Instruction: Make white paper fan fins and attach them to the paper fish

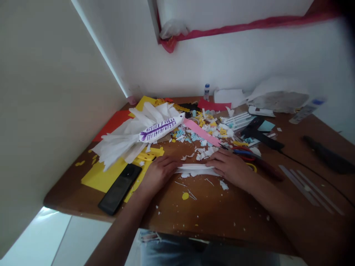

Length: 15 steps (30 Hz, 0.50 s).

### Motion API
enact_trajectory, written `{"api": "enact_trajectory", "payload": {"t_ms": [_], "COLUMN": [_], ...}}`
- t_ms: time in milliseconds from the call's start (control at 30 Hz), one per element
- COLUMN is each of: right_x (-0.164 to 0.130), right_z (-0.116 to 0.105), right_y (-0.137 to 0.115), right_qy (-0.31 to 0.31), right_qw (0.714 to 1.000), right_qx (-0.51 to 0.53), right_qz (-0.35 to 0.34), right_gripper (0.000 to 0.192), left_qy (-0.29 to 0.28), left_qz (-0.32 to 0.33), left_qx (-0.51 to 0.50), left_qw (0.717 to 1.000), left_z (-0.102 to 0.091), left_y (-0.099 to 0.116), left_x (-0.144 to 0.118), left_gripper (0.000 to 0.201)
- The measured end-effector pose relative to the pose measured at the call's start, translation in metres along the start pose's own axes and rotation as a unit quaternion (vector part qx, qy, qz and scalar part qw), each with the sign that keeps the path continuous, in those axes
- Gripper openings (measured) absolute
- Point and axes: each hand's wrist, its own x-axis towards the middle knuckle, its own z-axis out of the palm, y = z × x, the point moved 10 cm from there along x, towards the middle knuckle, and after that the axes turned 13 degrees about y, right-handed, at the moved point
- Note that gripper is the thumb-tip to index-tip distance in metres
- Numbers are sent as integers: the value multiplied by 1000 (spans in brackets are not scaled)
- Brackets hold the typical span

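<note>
A narrow folded strip of white paper [196, 168] lies flat on the brown table in front of me. At its left end, my left hand [162, 169] holds it with curled fingers. Its right end is under the bent fingers of my right hand [229, 166]; the thumbs are mostly hidden. Beyond my left hand rests a white paper bird [162, 129] with purple markings, pleated white wings and tail, and a pink strip [202, 132] at its head. Torn white paper scraps [205, 153] are just past the folded strip.
A black phone [120, 188] lies on yellow paper [97, 174] at left. Scissors [241, 152] and a black glue gun [259, 135] are at right, near clear glue sticks [307, 186]. A glue bottle [206, 91] stands at the back. Paper scraps cover the middle back.
</note>
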Motion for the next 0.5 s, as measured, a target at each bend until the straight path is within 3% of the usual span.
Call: {"api": "enact_trajectory", "payload": {"t_ms": [267, 433, 500], "right_x": [-2, -1, 2], "right_z": [8, 2, 0], "right_y": [-16, -21, -27], "right_qy": [-79, -111, -102], "right_qw": [996, 994, 995], "right_qx": [-24, -11, -21], "right_qz": [-45, -17, 0], "right_gripper": [22, 27, 19], "left_qy": [-41, -64, -69], "left_qz": [38, 29, 31], "left_qx": [9, 38, 54], "left_qw": [998, 997, 996], "left_z": [3, 1, 0], "left_y": [11, 15, 23], "left_x": [-16, -26, -27], "left_gripper": [30, 36, 41]}}
